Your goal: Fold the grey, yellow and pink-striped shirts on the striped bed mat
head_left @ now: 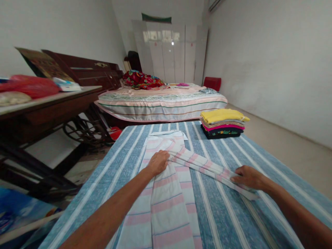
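Observation:
A long-sleeved shirt (168,204) with pink and pale stripes lies partly folded on a blue-and-white striped cloth (116,176). My left hand (158,162) is closed on the shirt near its shoulder, fingers pinching the fabric. One sleeve stretches out to the right, where my right hand (245,178) grips it near the cuff. The cuff end hangs just past those fingers. Beyond my right hand stands a stack of folded clothes (223,123), yellow on top, with grey, tan, pink and black below.
Behind the cloth-covered surface is a bed (166,103) with a red floral blanket (142,80). At left stands a table with a treadle wheel (77,130), holding a red plastic bag (31,86). A white wardrobe (168,52) lines the back wall; a red object (212,83) sits beside the bed.

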Demonstrator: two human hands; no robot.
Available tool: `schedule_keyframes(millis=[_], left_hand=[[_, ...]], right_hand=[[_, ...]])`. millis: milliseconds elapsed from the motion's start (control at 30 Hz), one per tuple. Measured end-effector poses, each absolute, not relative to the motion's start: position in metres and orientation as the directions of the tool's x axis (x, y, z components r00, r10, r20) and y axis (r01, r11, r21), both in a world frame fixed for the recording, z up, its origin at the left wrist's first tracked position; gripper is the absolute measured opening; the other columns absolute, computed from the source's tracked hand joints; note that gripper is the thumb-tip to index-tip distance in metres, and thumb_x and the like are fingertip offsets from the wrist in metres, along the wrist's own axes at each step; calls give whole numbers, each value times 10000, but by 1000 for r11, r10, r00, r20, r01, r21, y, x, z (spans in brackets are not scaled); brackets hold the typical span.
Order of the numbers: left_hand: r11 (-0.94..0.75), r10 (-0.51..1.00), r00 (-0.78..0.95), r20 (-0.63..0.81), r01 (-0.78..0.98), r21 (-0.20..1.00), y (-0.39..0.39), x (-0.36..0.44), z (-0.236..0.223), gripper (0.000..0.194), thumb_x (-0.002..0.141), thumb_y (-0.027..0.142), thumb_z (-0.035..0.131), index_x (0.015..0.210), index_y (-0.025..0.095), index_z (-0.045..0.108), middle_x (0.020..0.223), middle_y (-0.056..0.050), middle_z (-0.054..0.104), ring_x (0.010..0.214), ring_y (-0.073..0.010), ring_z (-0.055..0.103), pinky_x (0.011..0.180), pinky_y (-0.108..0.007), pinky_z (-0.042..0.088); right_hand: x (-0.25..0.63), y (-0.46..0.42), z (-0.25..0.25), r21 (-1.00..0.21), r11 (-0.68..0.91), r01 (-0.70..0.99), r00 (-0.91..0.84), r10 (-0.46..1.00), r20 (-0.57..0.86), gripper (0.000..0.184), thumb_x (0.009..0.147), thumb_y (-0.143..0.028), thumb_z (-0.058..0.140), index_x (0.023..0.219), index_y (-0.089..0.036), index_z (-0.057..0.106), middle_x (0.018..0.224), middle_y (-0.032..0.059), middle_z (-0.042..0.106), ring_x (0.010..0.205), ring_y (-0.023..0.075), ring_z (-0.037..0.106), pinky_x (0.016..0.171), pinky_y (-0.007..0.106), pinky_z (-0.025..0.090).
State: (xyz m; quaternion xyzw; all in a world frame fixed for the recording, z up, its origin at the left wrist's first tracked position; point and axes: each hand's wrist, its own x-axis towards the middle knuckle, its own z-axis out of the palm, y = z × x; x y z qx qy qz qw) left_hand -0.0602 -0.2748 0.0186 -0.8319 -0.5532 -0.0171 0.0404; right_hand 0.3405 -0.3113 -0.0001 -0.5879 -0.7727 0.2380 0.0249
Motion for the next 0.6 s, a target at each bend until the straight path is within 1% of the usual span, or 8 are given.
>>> schedule_keyframes(millis=[100, 200, 267, 300, 400, 500, 567, 600], left_hand=[[-341, 934, 345, 91, 938, -64, -275, -57, 16, 190, 766, 79, 455, 847, 181, 593, 971, -108, 624, 1006, -256, 539, 868, -391, 438], [-304, 945, 308, 109, 951, -55, -277, -60, 16, 193, 782, 76, 432, 855, 185, 574, 980, -99, 615, 1011, -241, 529, 872, -369, 437], [-286, 951, 288, 116, 958, -37, -280, -66, 14, 192, 788, 77, 426, 868, 188, 561, 993, -88, 609, 1010, -224, 527, 870, -344, 439], [-281, 952, 282, 118, 959, -25, -282, -69, 13, 194, 788, 75, 425, 873, 190, 556, 999, -81, 607, 1010, -215, 526, 871, -331, 439], [-283, 953, 279, 119, 959, 16, -287, -77, 7, 218, 777, 61, 426, 897, 197, 547, 1015, -64, 606, 1027, -196, 523, 881, -305, 436], [-279, 954, 270, 129, 958, 59, -289, -81, 0, 257, 762, 46, 425, 938, 191, 544, 1031, -66, 608, 1041, -195, 522, 888, -302, 438], [-278, 954, 265, 138, 957, 86, -289, -81, -3, 271, 756, 42, 425, 948, 192, 544, 1036, -65, 612, 1034, -193, 529, 889, -304, 441], [-278, 954, 263, 143, 955, 99, -288, -81, -4, 273, 756, 43, 425, 948, 196, 545, 1038, -62, 614, 1030, -190, 533, 890, -304, 442]], right_hand=[[345, -311, 0, -532, 180, 827, -338, 916, -217, 408, 737, -509, 514, 508, -186, 412, 491, -47, 362, 503, 101, 369, 494, 241, 236], [349, -310, 5, -685, 60, 726, -280, 936, -215, 453, 704, -606, 499, 537, -197, 395, 489, -59, 340, 482, 92, 332, 468, 231, 242], [353, -307, 8, -712, -2, 702, -215, 953, -214, 460, 697, -627, 500, 552, -202, 403, 487, -59, 354, 468, 94, 338, 456, 231, 245], [355, -304, 8, -693, -3, 721, -189, 961, -200, 449, 705, -612, 504, 550, -200, 416, 486, -55, 369, 470, 99, 355, 458, 232, 252], [359, -298, 6, -513, 45, 857, -151, 975, -165, 336, 774, -454, 509, 580, -182, 534, 539, -14, 493, 545, 133, 477, 516, 240, 314], [352, -305, 3, -207, 24, 978, -57, 986, -156, 228, 829, -315, 482, 776, -170, 650, 736, 58, 628, 713, 202, 594, 603, 274, 377], [340, -321, 2, -41, 67, 997, -69, 996, -60, 241, 860, -301, 458, 882, -165, 656, 866, 100, 644, 804, 246, 611, 651, 310, 404], [332, -332, 2, 7, 126, 992, -126, 992, -1, 252, 874, -306, 448, 915, -165, 653, 914, 110, 639, 838, 257, 608, 679, 326, 413]])
